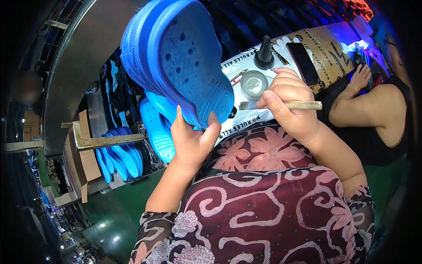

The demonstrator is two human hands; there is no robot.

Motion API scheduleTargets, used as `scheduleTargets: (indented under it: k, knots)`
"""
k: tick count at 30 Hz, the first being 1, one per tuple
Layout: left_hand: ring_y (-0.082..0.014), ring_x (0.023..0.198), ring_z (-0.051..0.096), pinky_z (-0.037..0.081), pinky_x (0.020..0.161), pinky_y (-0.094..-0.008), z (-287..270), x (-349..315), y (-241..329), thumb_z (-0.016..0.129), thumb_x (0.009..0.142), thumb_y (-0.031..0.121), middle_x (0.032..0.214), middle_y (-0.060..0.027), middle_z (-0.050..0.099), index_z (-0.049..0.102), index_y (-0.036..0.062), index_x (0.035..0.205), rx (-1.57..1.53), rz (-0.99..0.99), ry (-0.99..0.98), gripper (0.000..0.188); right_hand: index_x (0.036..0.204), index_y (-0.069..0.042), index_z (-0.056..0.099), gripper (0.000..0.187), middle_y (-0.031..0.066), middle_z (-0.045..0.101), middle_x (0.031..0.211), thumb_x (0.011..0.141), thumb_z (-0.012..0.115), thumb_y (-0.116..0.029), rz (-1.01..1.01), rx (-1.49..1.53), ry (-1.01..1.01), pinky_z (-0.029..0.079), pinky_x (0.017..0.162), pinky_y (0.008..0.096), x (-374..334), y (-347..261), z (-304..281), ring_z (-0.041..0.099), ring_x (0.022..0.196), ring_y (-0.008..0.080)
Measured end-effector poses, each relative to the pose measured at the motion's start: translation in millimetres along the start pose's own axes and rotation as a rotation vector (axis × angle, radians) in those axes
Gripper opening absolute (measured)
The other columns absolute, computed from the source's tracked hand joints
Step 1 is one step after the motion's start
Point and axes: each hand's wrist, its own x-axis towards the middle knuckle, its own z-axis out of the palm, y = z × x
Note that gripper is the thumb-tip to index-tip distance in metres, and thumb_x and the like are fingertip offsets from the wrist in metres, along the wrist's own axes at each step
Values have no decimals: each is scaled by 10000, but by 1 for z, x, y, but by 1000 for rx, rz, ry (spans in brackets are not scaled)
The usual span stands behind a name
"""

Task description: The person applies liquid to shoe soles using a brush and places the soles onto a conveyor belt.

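A bright blue clog [198, 57], studded with small holes in its footbed, is tilted up in my left hand [193, 138], thumb and fingers closed on its heel end. My right hand [292, 97] grips a small brush [305, 105] with a wooden handle; its dark bristles point left toward the clog, apart from it. Just beyond the brush stands a small round jar [254, 84] with something pale and clear inside. A black cone-shaped bottle [264, 55] is behind the jar.
A dark phone [303, 63] and white gloves [281, 46] lie on the worktop, beside printed brown cardboard [330, 57]. More blue clogs [121, 154] sit at the left near a metal frame [110, 141]. A co-worker's bare arm [362, 108] is at the right.
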Motion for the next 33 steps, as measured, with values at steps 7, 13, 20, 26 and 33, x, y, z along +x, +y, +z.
scheduleTargets:
  k: [7,13,20,26,33]
  knots:
    - [-193,682,665,510,612,-288,5,1,-1,652,727,-28,814,-115,667,515,-34,1072,58,84,4,371,604,-56,627,262,51,543,560,829,668,-183,-52,46,6,434,777,367,0,-3,8,521,564,234]
    - [-204,625,656,504,587,-287,9,3,-1,661,710,-32,762,-100,656,531,-13,1036,93,186,71,351,603,-53,624,271,51,553,560,830,671,-194,10,84,8,436,781,371,0,0,6,537,570,229]
    - [-224,605,645,494,562,-299,7,4,-4,674,692,-36,738,-105,638,550,12,952,129,234,31,292,617,-48,644,274,53,568,561,855,648,-183,-1,39,-45,436,770,354,-2,-5,7,524,555,212]
    - [-260,618,648,499,571,-312,3,-1,-8,689,675,-27,788,-123,645,536,17,1013,188,274,32,373,639,-55,663,259,50,583,569,864,639,-180,79,153,48,431,742,348,1,-6,6,533,564,207]
    - [-251,811,636,497,745,-328,2,-3,-4,669,723,3,938,-135,632,528,-27,1114,144,232,-34,417,612,-76,640,204,38,549,567,773,698,-187,-69,-63,-6,422,779,380,2,-12,9,534,576,237]
